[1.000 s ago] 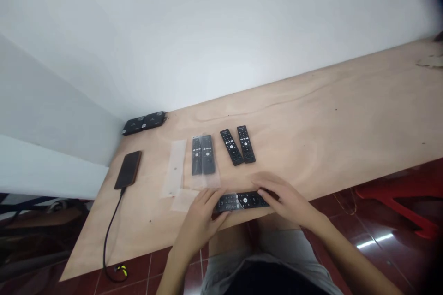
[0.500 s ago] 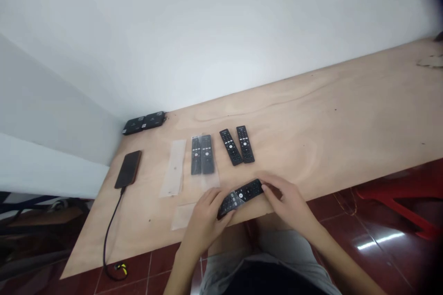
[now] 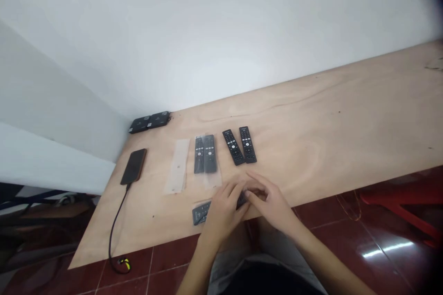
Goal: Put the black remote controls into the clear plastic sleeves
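Observation:
A black remote control (image 3: 200,213) lies at a slant near the table's front edge, its left end wrapped in clear plastic. My left hand (image 3: 224,207) is closed over its middle and hides much of it. At the other end, the fingers of my right hand (image 3: 272,200) are curled around the remote, close against my left fingertips. Beyond my hands are two unwrapped remotes, one tilted (image 3: 233,147) and one straighter (image 3: 248,144), their lower ends nearly touching. Left of those, two more remotes (image 3: 210,154) show through plastic sleeves. A flat plastic sleeve (image 3: 178,166) lies beside them.
A smartphone (image 3: 133,166) with a black cable (image 3: 115,226) lies on the left of the wooden table (image 3: 311,138). Two black boxes (image 3: 158,120) sit at the back left against the white wall (image 3: 221,32). A red stool (image 3: 398,205) stands at the right.
The held remote has shifted left and lower, so its wrapped end sticks out past my left hand. My right hand has moved left, up against my left. The view has swung slightly.

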Demonstrator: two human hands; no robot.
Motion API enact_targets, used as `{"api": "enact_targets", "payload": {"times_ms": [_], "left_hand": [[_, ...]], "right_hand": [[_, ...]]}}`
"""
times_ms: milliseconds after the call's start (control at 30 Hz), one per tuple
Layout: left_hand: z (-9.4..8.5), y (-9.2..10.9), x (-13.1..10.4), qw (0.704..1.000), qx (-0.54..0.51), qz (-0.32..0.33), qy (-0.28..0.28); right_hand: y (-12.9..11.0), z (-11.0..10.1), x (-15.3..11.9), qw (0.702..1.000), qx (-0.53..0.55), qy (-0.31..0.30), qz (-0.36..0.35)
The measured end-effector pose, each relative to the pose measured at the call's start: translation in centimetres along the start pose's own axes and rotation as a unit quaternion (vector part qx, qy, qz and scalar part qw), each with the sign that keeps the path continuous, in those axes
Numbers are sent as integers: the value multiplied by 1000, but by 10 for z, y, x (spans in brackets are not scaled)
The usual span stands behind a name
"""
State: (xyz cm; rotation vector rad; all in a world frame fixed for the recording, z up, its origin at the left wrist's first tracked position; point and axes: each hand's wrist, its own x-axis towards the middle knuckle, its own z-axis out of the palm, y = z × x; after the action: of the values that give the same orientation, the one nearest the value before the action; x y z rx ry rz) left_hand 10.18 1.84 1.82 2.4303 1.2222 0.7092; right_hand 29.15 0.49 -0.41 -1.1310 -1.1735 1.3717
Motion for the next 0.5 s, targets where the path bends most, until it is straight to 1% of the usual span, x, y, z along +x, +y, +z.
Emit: {"api": "enact_targets", "payload": {"times_ms": [133,200,267,333,400,467,500], "left_hand": [[-2,3,3,999,-32,-11,11],[-5,3,2,999,-40,-13,5],[-9,1,-1,999,-34,-22,-7],[-14,-3,-6,999,-19,-31,-15],[-18,-9,-12,999,-10,-33,-14],[-19,-12,-17,999,-10,-29,-11],[-18,-13,-18,1000,-11,-25,-12]], "right_hand": [[-1,-3,3,998,59,-12,8],[-3,-7,4,998,64,-17,18],[-5,-15,5,998,50,-6,25],[-7,-30,6,999,16,21,21],[-7,-51,4,998,-35,50,9],[-8,-74,-2,991,-116,68,-3],[-9,-84,-6,983,-163,85,-20]]}}
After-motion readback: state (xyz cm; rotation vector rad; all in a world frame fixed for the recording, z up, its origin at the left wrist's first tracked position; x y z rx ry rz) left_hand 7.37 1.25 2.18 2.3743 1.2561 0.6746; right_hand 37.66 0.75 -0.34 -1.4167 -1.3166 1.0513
